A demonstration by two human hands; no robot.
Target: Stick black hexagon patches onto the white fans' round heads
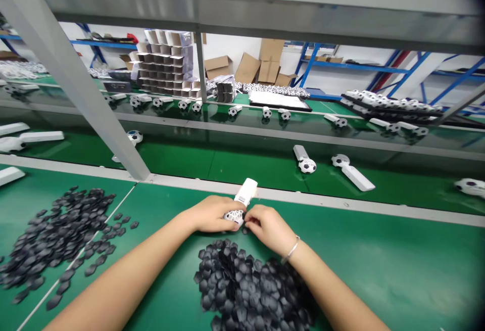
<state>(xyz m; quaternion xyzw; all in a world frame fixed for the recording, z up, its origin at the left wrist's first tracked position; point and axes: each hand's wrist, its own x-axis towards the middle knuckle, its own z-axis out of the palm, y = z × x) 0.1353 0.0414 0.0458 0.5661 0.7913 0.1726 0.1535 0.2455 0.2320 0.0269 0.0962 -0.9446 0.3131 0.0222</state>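
Just beyond the right heap of black pentagon pieces [261,290], the left hand [212,214] grasps the white football-headed device [246,191] by its ball [234,215], a suitable hold for seemingly light, stiff, slippery plastic, while the right hand [273,230] pinches beside it, on what I cannot tell.

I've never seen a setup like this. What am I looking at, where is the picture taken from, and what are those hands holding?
There is no robot here: these are a person's two bare hands, seen by a camera worn on the head, looking forward and down. The left hand holds a white piece with a football-patterned end. The right hand has its fingertips at that end; whether they grip anything is too small to tell. On the green work surface lie a dark pile of small black pieces near the hands and another pile to the left. Similar white pieces with ball-like ends lie beyond the metal rail.
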